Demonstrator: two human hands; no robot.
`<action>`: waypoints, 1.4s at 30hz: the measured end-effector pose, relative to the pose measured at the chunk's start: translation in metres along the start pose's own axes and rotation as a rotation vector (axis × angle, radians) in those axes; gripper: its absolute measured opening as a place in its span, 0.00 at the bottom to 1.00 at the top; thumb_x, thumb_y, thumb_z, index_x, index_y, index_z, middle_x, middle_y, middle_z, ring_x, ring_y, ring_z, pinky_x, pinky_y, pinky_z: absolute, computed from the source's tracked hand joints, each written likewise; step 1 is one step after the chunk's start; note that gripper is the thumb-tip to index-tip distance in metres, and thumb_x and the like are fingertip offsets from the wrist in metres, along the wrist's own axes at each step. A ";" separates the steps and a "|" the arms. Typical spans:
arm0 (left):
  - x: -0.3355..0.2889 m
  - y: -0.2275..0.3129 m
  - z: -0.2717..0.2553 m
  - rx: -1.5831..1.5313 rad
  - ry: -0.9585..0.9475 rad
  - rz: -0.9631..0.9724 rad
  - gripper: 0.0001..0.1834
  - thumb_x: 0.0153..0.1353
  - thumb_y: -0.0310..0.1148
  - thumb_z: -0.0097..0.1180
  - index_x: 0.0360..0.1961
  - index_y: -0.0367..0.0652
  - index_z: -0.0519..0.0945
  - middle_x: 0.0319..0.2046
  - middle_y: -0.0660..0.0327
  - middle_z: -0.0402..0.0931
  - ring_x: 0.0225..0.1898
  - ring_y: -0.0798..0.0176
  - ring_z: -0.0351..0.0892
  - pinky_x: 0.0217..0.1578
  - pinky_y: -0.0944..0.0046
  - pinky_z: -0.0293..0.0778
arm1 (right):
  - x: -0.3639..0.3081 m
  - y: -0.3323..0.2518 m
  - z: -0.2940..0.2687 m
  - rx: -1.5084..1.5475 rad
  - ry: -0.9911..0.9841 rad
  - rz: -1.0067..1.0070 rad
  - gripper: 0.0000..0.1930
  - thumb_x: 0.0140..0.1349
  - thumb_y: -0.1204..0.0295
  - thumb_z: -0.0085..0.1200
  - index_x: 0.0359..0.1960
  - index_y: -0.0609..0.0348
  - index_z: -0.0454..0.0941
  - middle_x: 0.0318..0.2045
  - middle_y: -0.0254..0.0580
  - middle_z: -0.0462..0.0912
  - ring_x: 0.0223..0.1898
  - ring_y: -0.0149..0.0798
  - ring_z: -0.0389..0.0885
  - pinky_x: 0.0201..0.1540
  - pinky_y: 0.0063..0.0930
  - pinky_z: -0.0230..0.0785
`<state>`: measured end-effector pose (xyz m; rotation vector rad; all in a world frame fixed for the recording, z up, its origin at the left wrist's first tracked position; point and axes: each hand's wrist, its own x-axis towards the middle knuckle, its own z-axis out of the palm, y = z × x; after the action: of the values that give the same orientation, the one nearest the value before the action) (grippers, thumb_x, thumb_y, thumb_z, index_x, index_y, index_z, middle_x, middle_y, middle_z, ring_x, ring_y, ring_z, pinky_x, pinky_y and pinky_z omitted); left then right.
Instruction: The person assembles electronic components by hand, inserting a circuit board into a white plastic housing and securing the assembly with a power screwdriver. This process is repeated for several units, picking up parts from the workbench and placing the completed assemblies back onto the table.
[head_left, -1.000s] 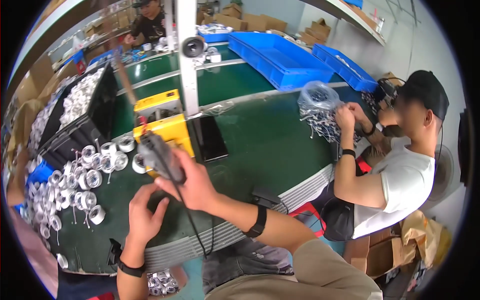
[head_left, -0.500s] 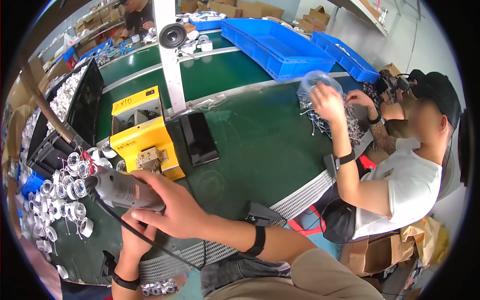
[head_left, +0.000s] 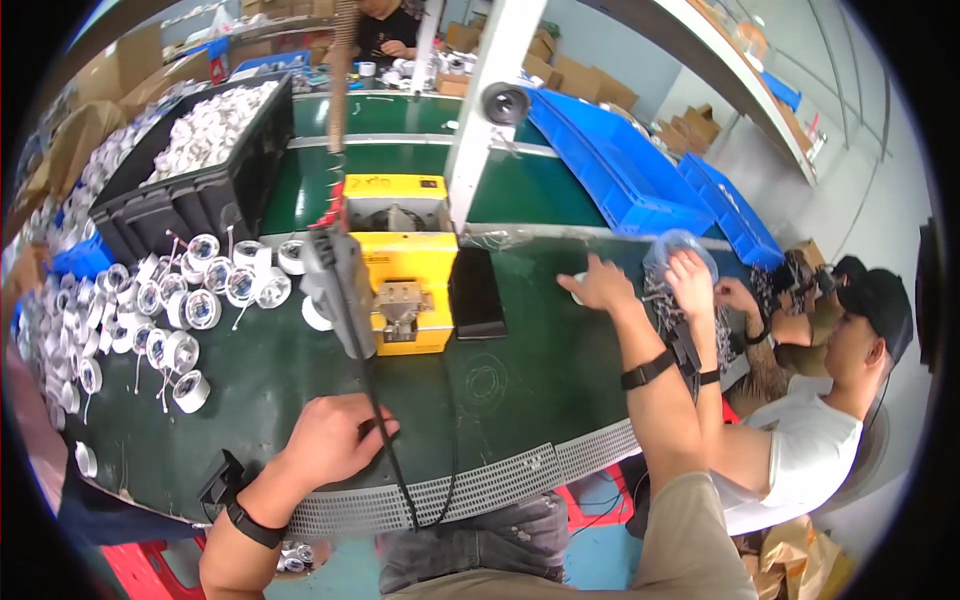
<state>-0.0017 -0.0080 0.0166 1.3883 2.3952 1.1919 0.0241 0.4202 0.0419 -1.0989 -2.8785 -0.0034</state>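
Note:
My left hand [head_left: 335, 440] is low over the green bench top near its front edge, fingers curled in; what they hold, if anything, is hidden. A black cord [head_left: 385, 440] runs down in front of its fingertips. My right hand [head_left: 608, 287] reaches out to the right over the bench, with a small white round part [head_left: 579, 289] between thumb and fingers. A grey corded handheld power tool [head_left: 343, 290] hangs upright, touched by neither hand, in front of a yellow machine [head_left: 415, 290] with a metal fixture.
White round lamp-like parts [head_left: 190, 300] with wires crowd the left. Behind them stands a black crate [head_left: 185, 210] of white pieces. A black flat panel [head_left: 478, 295] lies beside the machine. At right, a co-worker [head_left: 800, 440] handles wires near a plastic bag [head_left: 680, 255]; blue trays [head_left: 620, 160] stand behind.
My right hand has let go of the power tool and moved far right. The tool now hangs upright by the yellow machine. My left hand has stayed low near the front edge. The view has turned left.

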 end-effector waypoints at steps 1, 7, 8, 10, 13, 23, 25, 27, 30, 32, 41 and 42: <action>-0.002 -0.001 0.001 0.000 0.026 -0.011 0.05 0.53 0.28 0.63 0.29 0.38 0.82 0.25 0.53 0.78 0.26 0.48 0.78 0.27 0.56 0.74 | -0.002 0.002 0.001 0.039 -0.104 0.053 0.36 0.55 0.46 0.58 0.57 0.61 0.71 0.52 0.59 0.77 0.55 0.60 0.74 0.57 0.44 0.68; -0.003 0.001 0.011 -0.788 -0.297 -0.427 0.12 0.67 0.37 0.54 0.43 0.39 0.81 0.37 0.59 0.82 0.35 0.57 0.82 0.34 0.56 0.77 | -0.097 -0.051 0.004 0.540 0.311 -0.509 0.23 0.53 0.61 0.65 0.47 0.62 0.76 0.39 0.51 0.81 0.39 0.52 0.82 0.43 0.39 0.74; -0.002 -0.004 0.009 -0.902 -0.383 -0.370 0.19 0.71 0.39 0.47 0.57 0.38 0.72 0.48 0.59 0.77 0.45 0.61 0.80 0.39 0.58 0.77 | -0.126 -0.073 -0.004 0.615 0.260 -0.617 0.23 0.51 0.64 0.67 0.46 0.62 0.76 0.38 0.50 0.80 0.38 0.51 0.81 0.42 0.38 0.74; -0.006 -0.004 0.016 -1.132 -0.337 -0.413 0.22 0.71 0.39 0.46 0.61 0.37 0.68 0.51 0.57 0.74 0.48 0.61 0.78 0.43 0.60 0.76 | -0.177 -0.110 -0.008 0.731 0.188 -0.810 0.26 0.47 0.66 0.70 0.47 0.62 0.75 0.37 0.49 0.80 0.38 0.50 0.81 0.41 0.37 0.74; -0.003 0.003 0.009 -1.403 -0.386 -0.391 0.28 0.72 0.37 0.44 0.68 0.37 0.55 0.58 0.55 0.68 0.58 0.63 0.70 0.54 0.63 0.71 | -0.216 -0.142 -0.012 0.754 0.190 -1.021 0.32 0.46 0.65 0.72 0.53 0.61 0.73 0.43 0.50 0.78 0.45 0.51 0.78 0.46 0.37 0.72; -0.005 0.002 0.003 -1.089 -0.119 -0.216 0.26 0.62 0.25 0.58 0.61 0.35 0.66 0.49 0.59 0.74 0.49 0.68 0.74 0.51 0.66 0.72 | -0.197 -0.129 0.003 1.631 -0.613 -0.436 0.22 0.67 0.72 0.50 0.61 0.63 0.63 0.46 0.39 0.77 0.47 0.32 0.76 0.50 0.26 0.70; -0.008 0.000 0.006 -1.060 -0.086 -0.204 0.25 0.61 0.24 0.58 0.59 0.35 0.67 0.48 0.59 0.74 0.49 0.68 0.74 0.51 0.66 0.73 | -0.196 -0.129 0.007 1.510 -0.794 -0.450 0.16 0.66 0.73 0.52 0.54 0.66 0.71 0.42 0.38 0.79 0.42 0.29 0.77 0.45 0.23 0.71; -0.009 -0.001 0.007 -1.030 -0.051 -0.191 0.23 0.61 0.24 0.59 0.57 0.35 0.68 0.46 0.59 0.74 0.49 0.68 0.75 0.50 0.66 0.73 | -0.200 -0.134 0.007 1.541 -0.756 -0.392 0.11 0.65 0.75 0.54 0.47 0.66 0.76 0.39 0.36 0.81 0.38 0.27 0.78 0.43 0.22 0.71; -0.007 -0.002 0.007 -0.983 -0.026 -0.201 0.21 0.61 0.24 0.57 0.56 0.36 0.69 0.45 0.60 0.74 0.47 0.69 0.75 0.48 0.66 0.73 | -0.203 -0.135 0.007 1.698 -0.813 -0.363 0.08 0.64 0.76 0.55 0.44 0.65 0.77 0.36 0.36 0.81 0.36 0.27 0.78 0.41 0.22 0.71; -0.005 -0.005 0.010 -1.006 0.040 -0.190 0.18 0.66 0.30 0.52 0.56 0.36 0.69 0.43 0.60 0.75 0.44 0.69 0.75 0.44 0.66 0.74 | -0.204 -0.132 0.011 1.683 -0.712 -0.308 0.05 0.62 0.79 0.57 0.39 0.66 0.78 0.33 0.36 0.81 0.34 0.26 0.78 0.39 0.21 0.71; -0.001 -0.006 0.007 -1.405 -0.141 -0.406 0.23 0.73 0.46 0.38 0.57 0.39 0.69 0.44 0.58 0.76 0.42 0.65 0.79 0.39 0.60 0.78 | -0.220 -0.151 0.010 1.177 0.174 -0.660 0.05 0.52 0.79 0.65 0.28 0.64 0.79 0.21 0.38 0.77 0.24 0.30 0.74 0.26 0.24 0.66; -0.002 -0.003 0.007 -1.397 -0.149 -0.398 0.24 0.74 0.46 0.36 0.59 0.38 0.68 0.45 0.58 0.76 0.43 0.64 0.79 0.41 0.59 0.78 | -0.219 -0.153 0.009 1.142 0.191 -0.671 0.05 0.52 0.80 0.64 0.28 0.64 0.80 0.21 0.38 0.76 0.23 0.31 0.74 0.26 0.24 0.66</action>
<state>0.0006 -0.0060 0.0093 0.4525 1.0266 1.8585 0.0852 0.1607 0.0230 0.0713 -2.2390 1.2037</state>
